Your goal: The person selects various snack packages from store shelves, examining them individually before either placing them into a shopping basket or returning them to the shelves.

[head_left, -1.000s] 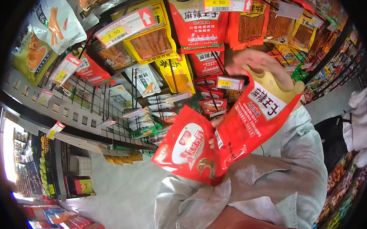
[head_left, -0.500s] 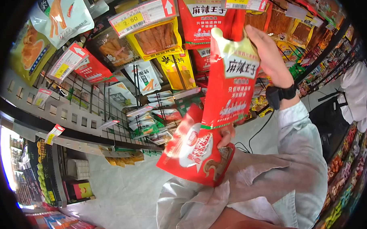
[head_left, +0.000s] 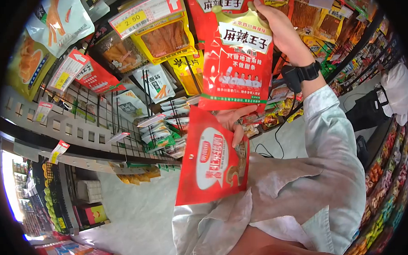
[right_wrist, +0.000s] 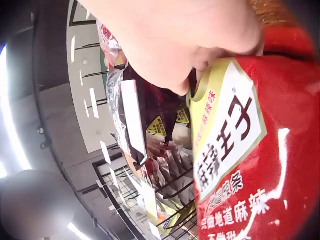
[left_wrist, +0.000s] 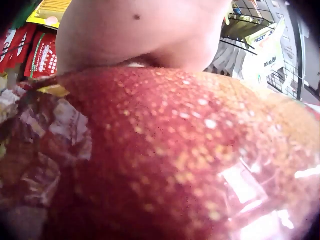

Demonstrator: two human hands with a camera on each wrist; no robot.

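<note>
My right hand (head_left: pixel 272 21) is raised to the top of the snack rack and pinches the upper edge of a red-and-cream snack bag with Chinese lettering (head_left: pixel 237 59), which hangs upright in front of the shelf; the right wrist view shows the same bag (right_wrist: pixel 250 150) under the hand (right_wrist: pixel 185 40). Lower down, my left hand (head_left: pixel 233 122) grips a red pouch with a white oval label (head_left: pixel 212 161) at its upper right edge. In the left wrist view that pouch (left_wrist: pixel 165 165) fills the frame, with the hand (left_wrist: pixel 140 30) above it.
A wire rack (head_left: pixel 122 112) carries several hanging snack packets and price tags (head_left: pixel 146 15) reading 2.50. More packed shelves (head_left: pixel 381 184) run along the right side of the aisle. A person in white (head_left: pixel 391 98) stands at the far right. Grey floor (head_left: pixel 139 210) lies below left.
My right hand lifted the red-and-cream bag from a tilted pose near the pouch up to the rack's top, turning it upright. The left hand raised its pouch slightly and stood it more upright.
</note>
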